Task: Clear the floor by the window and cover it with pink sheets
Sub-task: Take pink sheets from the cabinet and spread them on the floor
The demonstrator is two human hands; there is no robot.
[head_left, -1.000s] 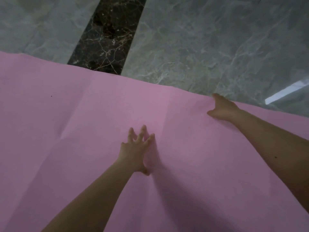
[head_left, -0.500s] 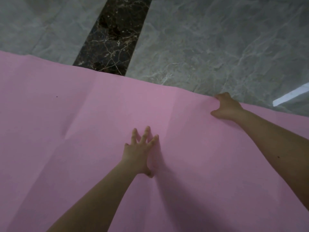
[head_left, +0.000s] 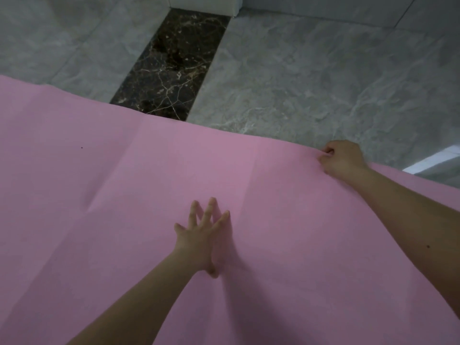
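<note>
One pink sheet (head_left: pixel 124 220) lies in view, spread over the floor (head_left: pixel 311 83). It carries several fold creases, too faint to count exactly. Two hands show: one left hand (head_left: pixel 199 240) and one right hand (head_left: pixel 342 159). On the left hand four fingers (head_left: pixel 211 207) and one thumb can be counted; those of the right hand are curled and cannot be counted. The floor shows one dark marble strip (head_left: pixel 171 66) between two grey marble areas. One white baseboard piece (head_left: pixel 204 3) sits at the top edge.
</note>
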